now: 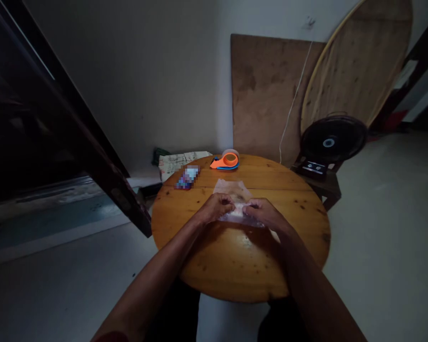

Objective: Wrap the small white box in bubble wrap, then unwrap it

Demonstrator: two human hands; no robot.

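Note:
A sheet of clear, crinkled plastic wrap [231, 186] lies near the middle of the round wooden table. My left hand [219, 207] pinches its left part, thumb and fingers together. From the other side my right hand [259, 210] grips the wrap with closed fingers. Between the two hands the plastic looks folded and pale; whether something is inside it I cannot tell. Beyond the hands stands an orange and blue tape dispenser [229, 160] with a roll of tape. A phone [187, 177], blurred in the picture, lies at the table's left rear.
The round wooden table [199, 247] has a paper sheet [180, 160] behind its far left edge. A black fan [333, 140] stands on a small stool [330, 186] at the right. Boards lean on the wall; a white cord [295, 97] hangs there. A dark frame [103, 166] slants at the left.

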